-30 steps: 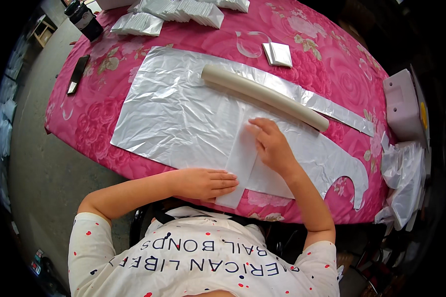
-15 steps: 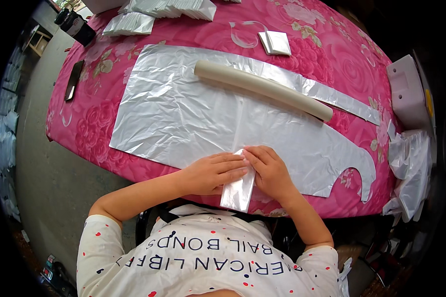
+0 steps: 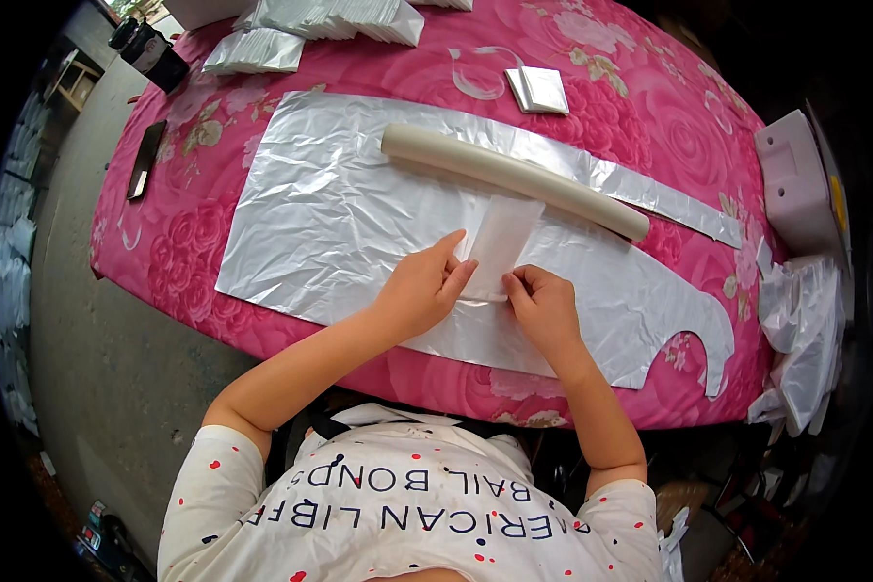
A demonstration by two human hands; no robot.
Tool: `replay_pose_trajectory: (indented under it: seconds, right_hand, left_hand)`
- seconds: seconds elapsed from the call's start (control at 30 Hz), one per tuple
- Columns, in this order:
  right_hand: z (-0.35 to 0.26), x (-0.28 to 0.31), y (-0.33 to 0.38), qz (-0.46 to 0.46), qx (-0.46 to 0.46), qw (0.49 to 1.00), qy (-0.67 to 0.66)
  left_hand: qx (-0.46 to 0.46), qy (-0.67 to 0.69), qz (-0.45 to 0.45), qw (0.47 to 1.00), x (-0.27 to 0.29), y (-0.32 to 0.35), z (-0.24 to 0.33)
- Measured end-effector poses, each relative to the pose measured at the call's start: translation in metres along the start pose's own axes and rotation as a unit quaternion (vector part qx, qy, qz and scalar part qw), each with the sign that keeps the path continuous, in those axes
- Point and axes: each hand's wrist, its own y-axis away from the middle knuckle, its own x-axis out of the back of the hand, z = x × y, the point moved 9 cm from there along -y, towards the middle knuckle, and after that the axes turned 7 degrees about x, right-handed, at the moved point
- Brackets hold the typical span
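My left hand [image 3: 428, 278] pinches the left edge of a folded plastic strip [image 3: 501, 238], thumb and fingers at its lower left corner. My right hand [image 3: 543, 301] is closed on its lower right corner. The strip is whitish, flat and narrow, and its far end points away from me. Beneath it a large, crinkled silvery-white plastic sheet [image 3: 310, 209] lies spread, with a curved cut-out at its right end and a long band along its far side. Across the sheet rests a beige cylindrical roller [image 3: 514, 177], beyond the strip and close to its far end.
A pink flowered cloth covers the table [image 3: 189, 252]. Folded packets [image 3: 252, 50] are stacked at the far left, and two small square packets [image 3: 543, 90] lie at the back. A phone [image 3: 145, 160] and a dark bottle [image 3: 148, 53] are leftward. Plastic bags [image 3: 800, 330] and a white box [image 3: 795, 179] stand right.
Both hands have moved from the near table edge farther over the sheet, carrying the folded strip. It now extends away from me instead of toward me. The hands are farther apart.
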Motion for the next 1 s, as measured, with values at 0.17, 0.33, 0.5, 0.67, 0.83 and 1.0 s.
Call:
replay_pose_trajectory:
  seconds: [0.17,0.33,0.5,0.67,0.83,1.0]
  right_hand:
    - [0.011,-0.008,-0.015,-0.083,-0.093,0.991,-0.047]
    - [0.016,-0.009,-0.014,-0.089,-0.119,0.986,-0.070]
    - [-0.010,0.001,-0.003,-0.028,-0.048,0.994,0.094]
    - [-0.062,-0.003,0.010,0.052,0.346,0.875,0.336]
    - [-0.043,-0.005,-0.007,-0.075,0.334,0.905,0.251]
    - [-0.042,-0.001,-0.016,-0.093,0.381,0.891,0.230]
  left_hand:
    - [-0.227,-0.174,0.140,0.948,-0.002,0.019,0.024]
    - [-0.211,-0.307,0.028,0.928,-0.047,0.020,0.012]
    - [-0.207,-0.345,0.019,0.915,-0.051,0.020,0.006]
    - [-0.239,-0.321,0.010,0.916,-0.042,0.013,0.009]
    - [-0.285,-0.283,0.050,0.914,-0.021,0.010,0.024]
    - [-0.297,-0.354,0.064,0.885,-0.028,0.002,0.025]
